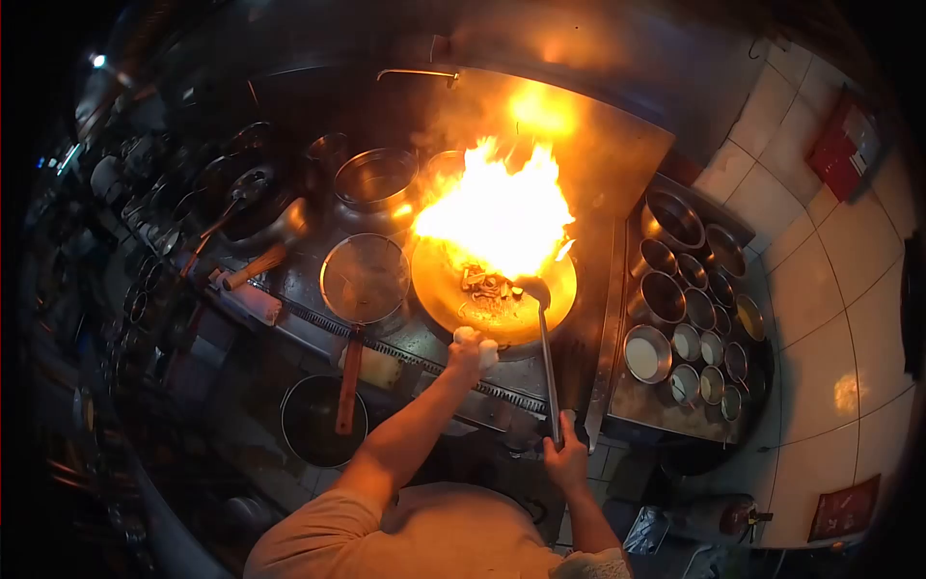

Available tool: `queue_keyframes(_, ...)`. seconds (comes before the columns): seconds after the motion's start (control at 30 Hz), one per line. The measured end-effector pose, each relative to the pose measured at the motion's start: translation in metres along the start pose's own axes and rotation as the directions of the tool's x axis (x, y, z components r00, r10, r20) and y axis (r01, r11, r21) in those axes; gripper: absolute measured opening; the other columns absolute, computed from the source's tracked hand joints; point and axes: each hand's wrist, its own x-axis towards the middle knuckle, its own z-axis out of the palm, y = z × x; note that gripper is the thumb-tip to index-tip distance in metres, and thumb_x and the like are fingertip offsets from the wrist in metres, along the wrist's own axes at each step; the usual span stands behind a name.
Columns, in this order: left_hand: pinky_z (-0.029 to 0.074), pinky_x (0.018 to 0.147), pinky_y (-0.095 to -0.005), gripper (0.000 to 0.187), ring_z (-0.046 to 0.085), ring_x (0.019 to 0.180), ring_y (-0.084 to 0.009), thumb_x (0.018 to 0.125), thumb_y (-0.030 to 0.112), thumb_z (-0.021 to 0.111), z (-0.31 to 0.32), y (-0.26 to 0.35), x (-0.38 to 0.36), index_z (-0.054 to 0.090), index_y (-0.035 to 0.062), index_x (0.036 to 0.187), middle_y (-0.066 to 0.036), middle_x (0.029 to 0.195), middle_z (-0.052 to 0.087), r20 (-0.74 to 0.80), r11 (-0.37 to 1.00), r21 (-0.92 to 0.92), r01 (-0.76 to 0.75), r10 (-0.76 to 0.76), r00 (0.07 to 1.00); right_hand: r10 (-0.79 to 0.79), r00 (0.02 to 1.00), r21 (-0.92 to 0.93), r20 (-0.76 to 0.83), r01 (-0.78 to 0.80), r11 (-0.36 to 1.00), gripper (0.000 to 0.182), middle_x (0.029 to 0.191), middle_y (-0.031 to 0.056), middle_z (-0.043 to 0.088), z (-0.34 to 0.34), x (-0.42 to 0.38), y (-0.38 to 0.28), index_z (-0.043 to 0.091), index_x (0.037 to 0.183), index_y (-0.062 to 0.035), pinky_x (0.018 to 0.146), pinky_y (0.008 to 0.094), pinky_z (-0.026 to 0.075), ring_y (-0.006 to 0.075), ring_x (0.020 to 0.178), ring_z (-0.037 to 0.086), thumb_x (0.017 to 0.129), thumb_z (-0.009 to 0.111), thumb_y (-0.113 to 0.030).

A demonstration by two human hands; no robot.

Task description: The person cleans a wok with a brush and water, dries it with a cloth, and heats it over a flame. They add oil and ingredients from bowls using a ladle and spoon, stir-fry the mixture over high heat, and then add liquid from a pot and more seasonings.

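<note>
A wok [439, 294] sits on the burner with food pieces [485, 287] inside and a tall flame [497, 212] rising from it. My left hand [470, 353] grips the wok's near rim through a white cloth [479, 341]. The long handle of a metal ladle [546, 357] is held at its end by my right hand [567, 455]. Its bowl [532, 288] rests in the wok beside the food.
A round wire strainer [365, 278] with a wooden handle lies left of the wok. Metal pots [375, 179] stand behind it. Several small seasoning bowls [687, 340] fill a tray at right. A dark pan [323, 420] sits low at front left. Tiled wall at right.
</note>
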Motion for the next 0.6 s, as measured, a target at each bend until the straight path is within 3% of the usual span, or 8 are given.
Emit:
queue_keyframes(0.1,0.060,0.059,-0.0431,0.041,0.070,0.079,-0.0279,0.085,0.021,0.076,0.012,0.004,0.025,0.058,0.0024,0.117,-0.015,0.100,0.066,-0.089,0.953,-0.247,0.173,-0.201,0.976,0.050,0.999,0.008,-0.011,-0.050,0.999,0.063,0.107,0.0284,0.073,0.017,-0.004,0.022,0.050,0.147,0.0031,0.085,0.0395,0.056,0.0341,0.095,0.075,0.088,0.071,-0.011)
queue_keyframes(0.17,0.059,0.059,-0.0436,0.042,0.070,0.076,-0.0267,0.087,0.026,0.075,0.011,0.011,0.020,0.058,0.0017,0.117,-0.015,0.100,0.066,-0.020,0.953,-0.253,0.169,-0.180,0.984,0.045,0.998,0.035,-0.047,-0.044,0.998,0.064,0.101,0.0263,0.073,0.020,0.001,0.013,0.050,0.146,0.0036,0.080,0.0380,0.057,0.0310,0.085,0.075,0.088,0.072,-0.011)
queue_keyframes(0.2,0.059,0.059,-0.0439,0.044,0.069,0.075,-0.0261,0.088,0.029,0.075,0.011,0.015,0.018,0.057,0.0014,0.117,-0.014,0.099,0.066,0.016,0.954,-0.251,0.167,-0.168,0.986,0.044,0.998,0.029,-0.043,-0.043,0.999,0.061,0.092,0.0181,0.071,0.024,0.002,0.021,0.050,0.148,0.0015,0.063,0.0325,0.053,0.0230,0.065,0.068,0.092,0.069,-0.014)
queue_keyframes(0.27,0.059,0.064,-0.0402,0.033,0.068,0.078,-0.0239,0.092,0.026,0.072,0.009,0.015,0.014,0.058,0.0044,0.114,-0.012,0.098,0.064,0.062,0.999,0.028,-0.036,0.035,0.997,0.131,0.991,0.315,0.032,-0.135,0.939,0.062,0.084,0.0115,0.065,0.024,0.004,0.013,0.044,0.153,-0.0024,0.054,0.0297,0.049,0.0178,0.057,0.061,0.096,0.066,-0.014)
queue_keyframes(0.33,0.058,0.064,-0.0385,0.031,0.067,0.077,-0.0216,0.095,0.030,0.071,0.004,0.024,0.011,0.059,0.0072,0.112,-0.010,0.098,0.064,0.026,0.967,-0.182,0.179,-0.178,0.984,0.204,0.959,0.616,0.198,-0.284,0.735,0.061,0.078,0.0062,0.060,0.019,0.009,0.001,0.040,0.156,-0.0069,0.047,0.0278,0.045,0.0140,0.052,0.055,0.099,0.062,-0.012)
queue_keyframes(0.4,0.057,0.063,-0.0369,0.034,0.067,0.077,-0.0221,0.095,0.033,0.072,-0.008,0.023,-0.015,0.059,0.0083,0.114,-0.008,0.097,0.064,-0.059,0.992,-0.086,0.093,-0.098,0.993,0.207,0.875,0.809,0.437,-0.483,0.334,0.062,0.073,0.0021,0.054,0.003,0.015,-0.022,0.035,0.158,-0.0121,0.042,0.0268,0.042,0.0115,0.048,0.050,0.101,0.058,-0.009)
queue_keyframes(0.5,0.057,0.066,-0.0346,0.025,0.066,0.080,-0.0173,0.095,0.026,0.074,-0.044,0.016,-0.093,0.060,0.0139,0.112,-0.005,0.097,0.065,-0.053,0.995,0.100,-0.002,0.007,0.999,0.004,0.741,0.738,0.672,-0.669,0.091,0.062,0.068,-0.0002,0.047,0.000,0.024,-0.045,0.034,0.156,-0.0155,0.038,0.0285,0.041,0.0100,0.045,0.046,0.099,0.057,-0.006)
queue_keyframes(0.6,0.057,0.066,-0.0341,0.030,0.066,0.079,-0.0150,0.094,0.026,0.076,-0.141,-0.015,-0.181,0.059,0.0123,0.114,-0.004,0.093,0.064,0.133,0.936,0.352,0.008,-0.059,0.989,-0.077,0.664,0.663,0.743,-0.717,0.215,0.059,0.067,-0.0002,0.047,0.017,0.010,-0.065,0.039,0.153,-0.0158,0.038,0.0274,0.038,0.0090,0.044,0.045,0.098,0.057,-0.004)
